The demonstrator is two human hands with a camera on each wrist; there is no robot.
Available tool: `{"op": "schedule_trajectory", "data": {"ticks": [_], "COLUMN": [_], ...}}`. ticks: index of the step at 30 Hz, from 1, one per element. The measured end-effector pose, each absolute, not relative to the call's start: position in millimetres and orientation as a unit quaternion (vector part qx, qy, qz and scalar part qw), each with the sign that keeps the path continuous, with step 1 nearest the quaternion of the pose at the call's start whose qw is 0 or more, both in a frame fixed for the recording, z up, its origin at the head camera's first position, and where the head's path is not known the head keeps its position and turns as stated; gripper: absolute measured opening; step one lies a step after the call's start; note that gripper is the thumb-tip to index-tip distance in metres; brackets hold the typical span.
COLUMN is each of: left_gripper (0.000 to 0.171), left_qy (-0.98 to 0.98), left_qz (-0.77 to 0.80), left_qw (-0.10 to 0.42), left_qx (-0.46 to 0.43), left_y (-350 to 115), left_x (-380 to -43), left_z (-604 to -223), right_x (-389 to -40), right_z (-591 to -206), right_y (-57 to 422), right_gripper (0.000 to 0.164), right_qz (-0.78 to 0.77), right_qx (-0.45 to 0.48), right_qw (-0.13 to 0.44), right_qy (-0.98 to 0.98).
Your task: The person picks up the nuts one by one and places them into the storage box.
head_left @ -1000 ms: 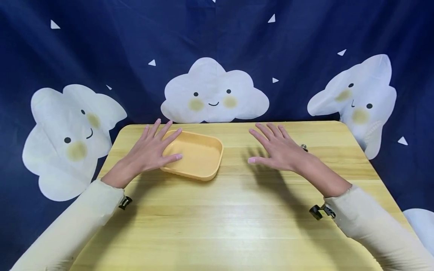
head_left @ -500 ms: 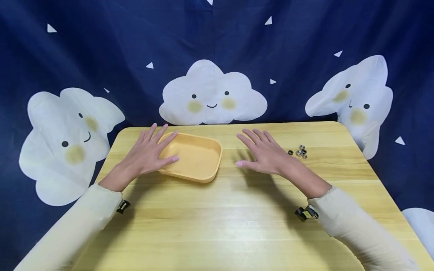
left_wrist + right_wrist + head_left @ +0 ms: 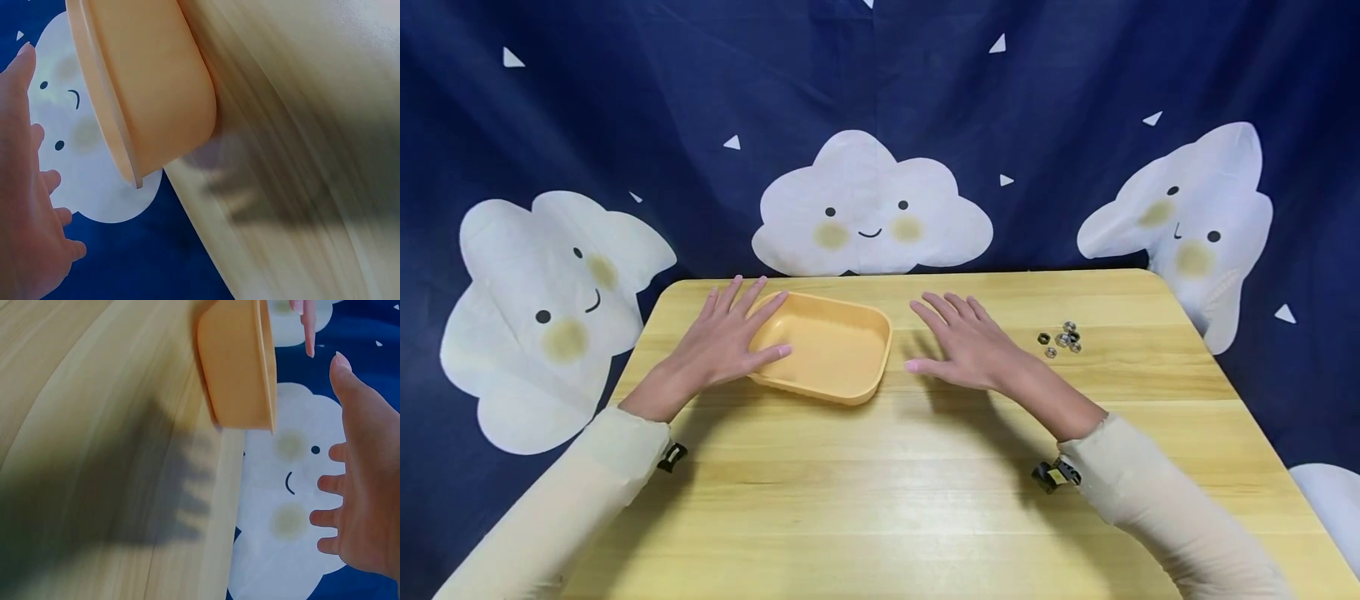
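Observation:
A shallow orange tray (image 3: 842, 354) with rounded corners lies on the wooden table. My left hand (image 3: 722, 342), fingers spread, hovers over the tray's left end and holds nothing. In the left wrist view that hand (image 3: 31, 187) is raised beyond the tray's rim (image 3: 115, 119). To the right of the tray my right hand (image 3: 966, 346) hangs above the table with fingers apart, its shadow below. The right wrist view has this hand (image 3: 372, 481) free of any object, with the tray (image 3: 237, 369) beyond the thumb. Several small metal nuts (image 3: 1063, 340) lie right of the right hand.
The wooden table (image 3: 880, 492) has rounded far corners. Behind it hangs a dark blue curtain (image 3: 700, 75) printed with smiling white clouds (image 3: 872, 200). Dark wrist mounts (image 3: 1055, 475) stick out under both sleeves.
My right hand has moved left toward the tray, uncovering the nuts that it and its forearm hid before. The left hand shifts only slightly. The tray stays in place.

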State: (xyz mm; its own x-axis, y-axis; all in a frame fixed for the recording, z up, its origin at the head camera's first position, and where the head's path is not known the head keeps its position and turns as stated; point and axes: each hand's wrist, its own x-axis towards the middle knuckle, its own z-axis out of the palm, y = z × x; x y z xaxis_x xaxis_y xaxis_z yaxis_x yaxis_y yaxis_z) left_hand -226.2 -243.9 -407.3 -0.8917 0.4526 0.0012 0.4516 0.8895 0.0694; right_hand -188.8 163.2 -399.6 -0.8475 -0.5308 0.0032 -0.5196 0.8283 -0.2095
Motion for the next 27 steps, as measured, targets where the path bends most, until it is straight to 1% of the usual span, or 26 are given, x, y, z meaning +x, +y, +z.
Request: {"op": "schedule_trajectory", "data": {"ticks": [8,16,27], "left_gripper": [0.089,0.089,0.089], "left_qy": [0.973,0.975,0.977], "left_qz": [0.042,0.044,0.045], "left_qw": [0.011,0.014,0.014], "left_qx": [0.227,0.219,0.208], "left_y": [-249,-254,-263], "left_x": [-228,-232,-235], "left_z": [-410,-416,-424], "right_x": [-190,-191,-191], "right_z": [-406,-412,-420], "right_y": [153,144,130], "right_gripper": [0.097,0.100,0.100], "right_qz": [-0.111,-0.113,-0.108], "right_qx": [-0.268,-0.268,-0.275], "right_qw": [0.037,0.038,0.037], "right_qy": [0.956,0.956,0.955]}}
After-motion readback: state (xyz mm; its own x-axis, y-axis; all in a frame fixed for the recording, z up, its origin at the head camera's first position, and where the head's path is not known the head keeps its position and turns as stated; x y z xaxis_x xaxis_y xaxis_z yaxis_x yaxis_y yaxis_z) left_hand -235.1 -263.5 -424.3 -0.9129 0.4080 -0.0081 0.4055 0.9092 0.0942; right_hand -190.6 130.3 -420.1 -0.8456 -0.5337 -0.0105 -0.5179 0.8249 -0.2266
